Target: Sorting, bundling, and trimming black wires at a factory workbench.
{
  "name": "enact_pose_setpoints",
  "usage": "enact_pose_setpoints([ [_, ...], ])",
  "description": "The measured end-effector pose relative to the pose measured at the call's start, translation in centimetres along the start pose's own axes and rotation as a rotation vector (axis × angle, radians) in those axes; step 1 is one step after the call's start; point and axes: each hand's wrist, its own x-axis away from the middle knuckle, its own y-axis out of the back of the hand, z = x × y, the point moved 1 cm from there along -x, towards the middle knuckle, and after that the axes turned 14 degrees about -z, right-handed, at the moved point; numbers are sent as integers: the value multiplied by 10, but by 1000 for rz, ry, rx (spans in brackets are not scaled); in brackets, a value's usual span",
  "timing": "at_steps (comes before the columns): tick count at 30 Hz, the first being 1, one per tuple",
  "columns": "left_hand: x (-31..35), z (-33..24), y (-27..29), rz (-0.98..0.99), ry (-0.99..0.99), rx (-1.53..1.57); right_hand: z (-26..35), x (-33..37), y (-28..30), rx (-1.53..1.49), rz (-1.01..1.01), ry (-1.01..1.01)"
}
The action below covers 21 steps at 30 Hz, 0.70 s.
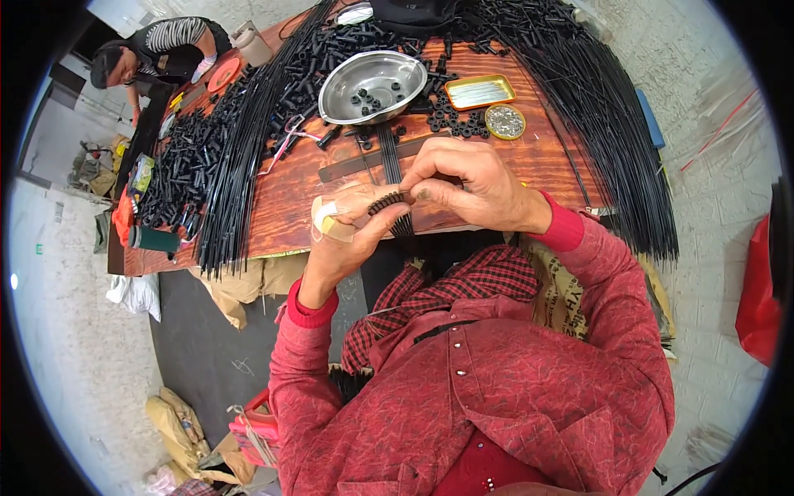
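Observation:
My left hand [349, 238], with pale tape around its fingers, grips a small black ribbed piece [385, 202] between thumb and fingers above the table's near edge. Right beside it, my right hand [480, 186] is closed in a pinch at the piece's right end. Whatever lies between those fingertips is too small to make out. Beneath both hands runs a narrow bundle of thin black rods [389, 155], crossing a dark flat bar [343, 170] on the wooden table [285, 198].
A steel bowl [327, 103] holds several black nuts. To its right are a yellow tray [451, 97] of thin pale pins and a round tin [489, 122] of small metal bits. Long black rods [608, 136] and black tubular parts [178, 190] cover both sides. Another person [178, 41] bends at far left.

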Motion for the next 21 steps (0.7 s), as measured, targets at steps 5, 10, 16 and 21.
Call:
enact_pose_setpoints([
  [5,0,0,0,13,6,7,4,-1,0,67,-16,70],
  [10,-2,3,1,60,0,31,7,-6,4,82,17,94],
  [16,-3,5,-2,41,-135,65,7,-6,1,-65,43,-66],
  [21,-7,5,0,105,-84,117,16,-9,2,48,66,164],
])
